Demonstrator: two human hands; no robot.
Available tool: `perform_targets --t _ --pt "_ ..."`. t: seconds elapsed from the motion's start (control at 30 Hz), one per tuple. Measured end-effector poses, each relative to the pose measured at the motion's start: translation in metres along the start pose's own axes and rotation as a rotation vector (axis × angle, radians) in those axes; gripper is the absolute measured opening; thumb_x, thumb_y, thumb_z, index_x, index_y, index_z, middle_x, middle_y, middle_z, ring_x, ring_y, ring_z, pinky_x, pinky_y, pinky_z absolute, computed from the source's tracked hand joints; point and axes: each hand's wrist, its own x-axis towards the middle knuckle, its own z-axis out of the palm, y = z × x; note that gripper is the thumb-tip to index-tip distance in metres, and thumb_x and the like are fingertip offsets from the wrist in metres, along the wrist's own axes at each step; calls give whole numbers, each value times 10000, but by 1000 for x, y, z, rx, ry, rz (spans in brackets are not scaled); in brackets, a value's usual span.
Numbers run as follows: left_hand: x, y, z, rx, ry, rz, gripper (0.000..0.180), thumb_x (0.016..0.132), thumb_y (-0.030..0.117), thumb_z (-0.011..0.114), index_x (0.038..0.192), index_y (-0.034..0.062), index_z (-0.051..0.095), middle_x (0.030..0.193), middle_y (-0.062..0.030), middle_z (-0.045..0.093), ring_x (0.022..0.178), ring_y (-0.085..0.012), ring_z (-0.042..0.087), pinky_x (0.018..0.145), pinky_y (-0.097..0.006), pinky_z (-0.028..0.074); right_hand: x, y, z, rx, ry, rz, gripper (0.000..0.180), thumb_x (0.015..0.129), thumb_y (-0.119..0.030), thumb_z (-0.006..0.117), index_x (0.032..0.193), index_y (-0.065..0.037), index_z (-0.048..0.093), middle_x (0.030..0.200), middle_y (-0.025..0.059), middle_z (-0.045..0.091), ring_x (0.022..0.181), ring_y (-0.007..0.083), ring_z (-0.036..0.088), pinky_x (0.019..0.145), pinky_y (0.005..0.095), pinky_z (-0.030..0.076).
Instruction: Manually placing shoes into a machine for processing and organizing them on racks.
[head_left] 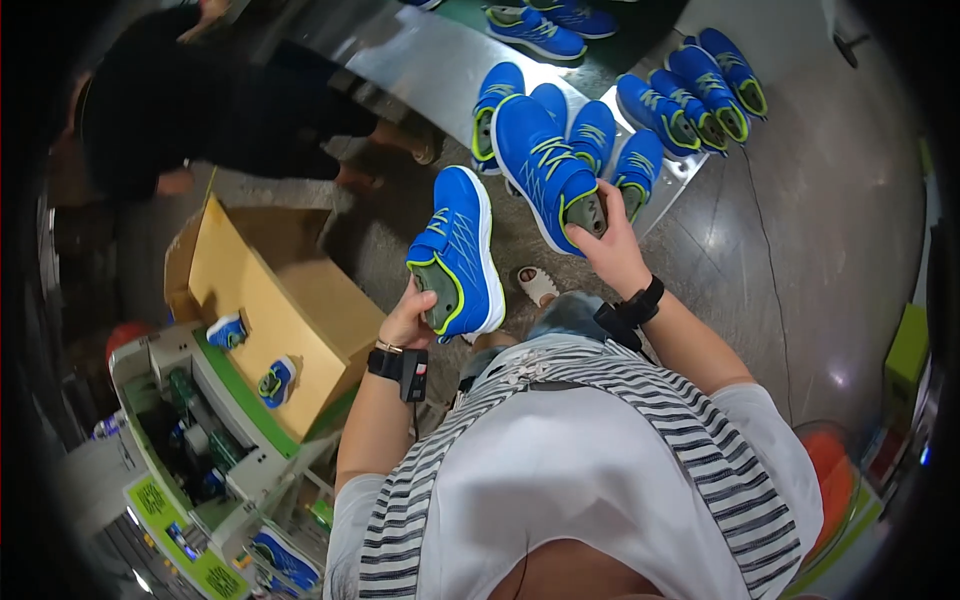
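Note:
My left hand (407, 317) is closed on the heel of a blue sneaker (466, 250) with a white sole and lime-green collar lining, its thumb inside the opening. A matching blue sneaker (530, 160) hangs from my right hand (612, 247), gripped at the heel with the thumb on the grey insole. Both shoes point away from me, held side by side with a gap between them. Beyond the right one, more blue sneakers (592, 135) rest on the metal table and are partly covered by it. Further right stands a row of several similar sneakers (690, 95).
The metal table (425, 75) runs along the far side, with more sneakers (540, 35) at its back. On the left are an open cardboard box (240, 270) and a machine with green edging (215, 375), two small shoes near it. A person in dark clothes (220, 110) stands far left.

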Motion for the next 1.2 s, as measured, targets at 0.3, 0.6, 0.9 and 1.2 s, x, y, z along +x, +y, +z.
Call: perform_targets --t 0.3,0.6,0.9,1.2 --pt "-111 -66 -40 -160 347 198 862 792 225 690 1496 61 222 1452 -122 402 1323 -290 426 1102 -432 356 17 13 83 88 -543 49 721 817 -111 679 1416 -9 290 1306 161 471 1245 223 450 1053 334 361" --pt "-219 -154 -41 -287 738 299 753 803 362 670 1415 39 373 1355 -115 519 1235 -294 520 1052 -464 409 5 28 152 105 -949 220 711 812 -85 628 1426 -8 276 1345 183 474 1285 253 461 1068 360 373" --pt "-219 -143 -41 -356 783 232 810 764 416 708 1411 57 378 1331 -98 530 1196 -275 545 1002 -432 454 -1 40 156 67 -896 222 671 790 -93 629 1380 6 324 1270 234 522 1196 307 531 1002 363 424" --pt "-214 -149 -74 -386 584 263 717 834 306 647 1420 15 353 1353 -134 517 1218 -291 531 1036 -441 437 3 49 138 -120 -754 204 683 771 -111 647 1367 19 341 1250 258 529 1177 357 535 1000 386 420"
